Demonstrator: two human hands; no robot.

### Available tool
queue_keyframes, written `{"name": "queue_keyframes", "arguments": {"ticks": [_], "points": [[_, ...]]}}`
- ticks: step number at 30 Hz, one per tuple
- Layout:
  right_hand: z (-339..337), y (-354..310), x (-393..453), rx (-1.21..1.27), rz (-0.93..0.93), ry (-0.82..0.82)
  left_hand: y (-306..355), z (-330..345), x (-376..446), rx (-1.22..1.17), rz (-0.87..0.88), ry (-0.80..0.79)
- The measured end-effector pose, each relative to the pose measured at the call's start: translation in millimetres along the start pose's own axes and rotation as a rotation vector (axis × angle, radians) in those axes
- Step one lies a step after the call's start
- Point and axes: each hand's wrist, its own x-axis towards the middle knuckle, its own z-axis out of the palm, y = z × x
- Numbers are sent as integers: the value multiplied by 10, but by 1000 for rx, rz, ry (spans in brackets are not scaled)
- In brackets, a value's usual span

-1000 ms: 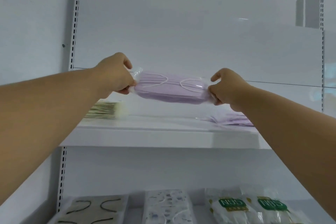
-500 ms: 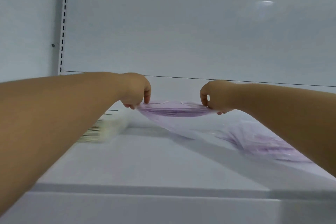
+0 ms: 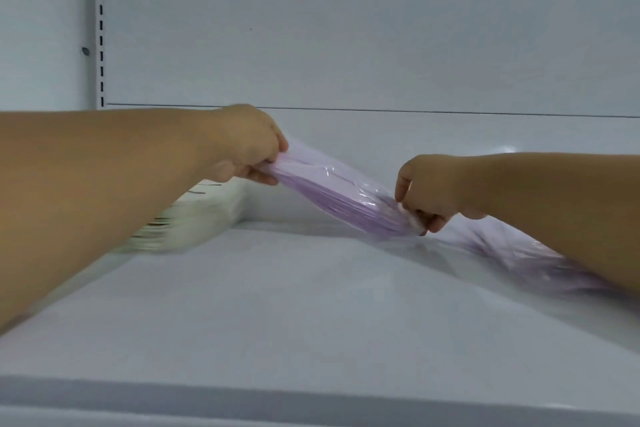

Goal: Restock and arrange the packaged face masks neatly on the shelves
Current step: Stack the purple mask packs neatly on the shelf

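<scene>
A clear-wrapped pack of purple face masks (image 3: 332,198) hangs tilted over the white shelf (image 3: 311,315), its left end high and its right end low, close to the shelf surface. My left hand (image 3: 249,146) pinches the raised left end. My right hand (image 3: 429,191) pinches the lowered right end between thumb and fingers. Another purple mask pack (image 3: 526,253) lies flat on the shelf at the right, partly hidden under my right forearm.
A stack of white mask packs (image 3: 197,215) sits on the shelf at the left, half covered by my left forearm. The white back panel (image 3: 346,45) closes the shelf behind. A slotted upright (image 3: 100,24) runs up the left side.
The camera has moved closer to the shelf. The purple pack went from level to tilted, with my right hand lowering its end toward the shelf while my left hand stays higher.
</scene>
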Motion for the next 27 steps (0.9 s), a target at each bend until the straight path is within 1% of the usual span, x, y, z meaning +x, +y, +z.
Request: {"name": "queue_keyframes", "arguments": {"ticks": [2, 4, 6, 7, 8, 9, 11, 13, 14, 15, 16, 18, 20, 22, 23, 25, 27], "points": [[26, 14, 30, 182, 14, 64, 35, -96, 2, -60, 95, 83], [36, 60, 41, 433, 34, 92, 60, -201, 6, -105, 224, 165], [12, 98, 33, 752, 14, 10, 53, -279, -2, -142, 327, 216], [-11, 107, 17, 894, -21, -42, 35, -299, -4, -156, 346, 226], [-47, 118, 3, 991, -70, -67, 13, -307, -9, -163, 351, 228], [-91, 122, -12, 1034, -121, -56, -8, -310, -16, -167, 349, 222], [-173, 140, -8, 1069, -201, 24, -31, -303, -36, -170, 334, 193], [-239, 189, -26, 1055, -218, 70, -36, -283, -69, -167, 313, 149], [-252, 228, -48, 984, -218, 80, -35, -269, -86, -157, 306, 122], [-264, 271, -65, 861, -212, 77, -39, -254, -98, -138, 304, 101], [-285, 310, -70, 725, -209, 56, -42, -240, -112, -118, 308, 87], [-337, 321, -101, 547, -264, -44, -31, -216, -134, -96, 332, 65], [-383, 284, -100, 496, -336, -153, -9, -221, -152, -117, 359, 36], [-420, 236, -125, 495, -373, -198, 10, -239, -170, -148, 367, -5], [-427, 214, -161, 467, -389, -194, 10, -244, -172, -154, 365, -27], [-425, 204, -220, 318, -404, -150, -1, -252, -179, -138, 348, -60], [-420, 225, -258, 175, -379, -132, -15, -250, -190, -100, 330, -89]]}}
